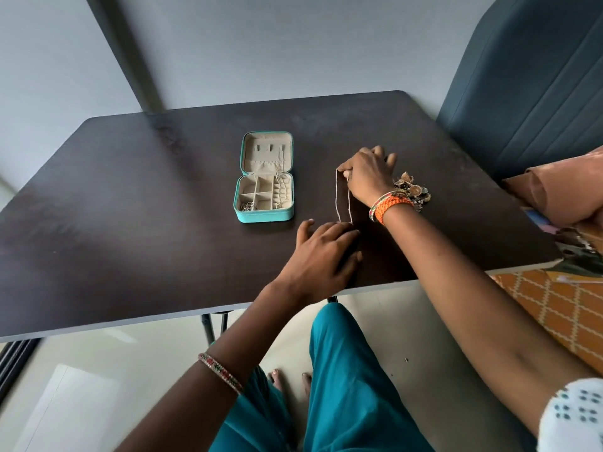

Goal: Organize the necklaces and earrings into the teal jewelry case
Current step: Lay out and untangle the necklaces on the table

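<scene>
The teal jewelry case point(264, 177) lies open flat on the table point(130, 197), lid back, so all compartments can be reached from above; some chains are already in the front-left one. A thin necklace point(343, 197) is stretched in two strands between both hands, probably to keep it straight w/o tangles before it goes in. The right hand point(368, 176) pinches its far end. The left hand point(323, 252) rests with relaxed fingers on the near end, pressing it to the table. A heap of earrings etc. point(411, 190) waits just behind the right wrist, well apart from the case.
</scene>
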The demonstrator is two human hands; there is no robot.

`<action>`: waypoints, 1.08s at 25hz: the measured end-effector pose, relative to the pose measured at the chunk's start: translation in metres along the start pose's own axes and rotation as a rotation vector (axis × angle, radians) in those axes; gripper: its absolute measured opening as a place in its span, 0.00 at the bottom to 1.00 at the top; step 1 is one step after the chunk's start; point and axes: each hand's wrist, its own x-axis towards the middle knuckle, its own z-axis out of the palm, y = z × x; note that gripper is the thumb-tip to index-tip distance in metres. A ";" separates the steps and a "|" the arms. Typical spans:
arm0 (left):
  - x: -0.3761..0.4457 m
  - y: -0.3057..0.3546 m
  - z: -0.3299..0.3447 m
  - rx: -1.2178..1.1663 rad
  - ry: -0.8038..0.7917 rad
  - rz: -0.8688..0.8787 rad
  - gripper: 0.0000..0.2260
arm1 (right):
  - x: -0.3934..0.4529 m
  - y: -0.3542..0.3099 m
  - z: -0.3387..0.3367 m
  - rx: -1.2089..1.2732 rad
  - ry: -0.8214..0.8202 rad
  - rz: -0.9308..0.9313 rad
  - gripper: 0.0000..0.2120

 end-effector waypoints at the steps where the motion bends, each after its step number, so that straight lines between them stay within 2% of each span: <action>1: 0.001 0.002 0.001 -0.004 0.006 0.011 0.23 | 0.004 -0.001 -0.001 -0.003 -0.011 -0.005 0.15; 4: 0.005 0.001 0.002 0.008 0.045 0.012 0.24 | 0.013 -0.007 -0.008 -0.027 -0.069 -0.003 0.18; 7: 0.005 0.003 0.001 -0.083 0.086 -0.013 0.21 | 0.012 -0.025 -0.013 0.061 -0.014 0.011 0.13; 9: 0.006 0.004 -0.007 -0.198 0.208 -0.037 0.18 | 0.005 -0.045 -0.014 0.358 -0.052 0.017 0.11; 11: 0.001 -0.004 -0.016 -0.327 0.394 -0.091 0.13 | 0.000 -0.062 -0.006 0.553 -0.193 0.031 0.13; 13: -0.010 -0.017 -0.023 -0.431 0.528 -0.163 0.11 | -0.003 -0.075 0.002 0.561 -0.251 0.028 0.13; 15: -0.043 -0.039 -0.040 -0.408 0.603 -0.256 0.09 | -0.011 -0.109 0.013 0.595 -0.244 -0.020 0.11; 20: -0.048 -0.044 -0.036 -0.452 0.584 -0.306 0.08 | -0.016 -0.128 0.022 0.608 -0.281 -0.036 0.08; 23: -0.040 -0.037 -0.032 -0.394 0.473 -0.251 0.10 | -0.009 -0.108 0.007 0.627 -0.166 -0.009 0.11; 25: -0.026 -0.028 -0.027 -0.298 0.324 -0.158 0.15 | -0.002 -0.066 -0.012 0.448 -0.081 -0.006 0.17; 27: -0.007 -0.019 -0.021 -0.149 0.195 -0.085 0.17 | 0.004 -0.020 -0.030 0.157 -0.106 -0.028 0.22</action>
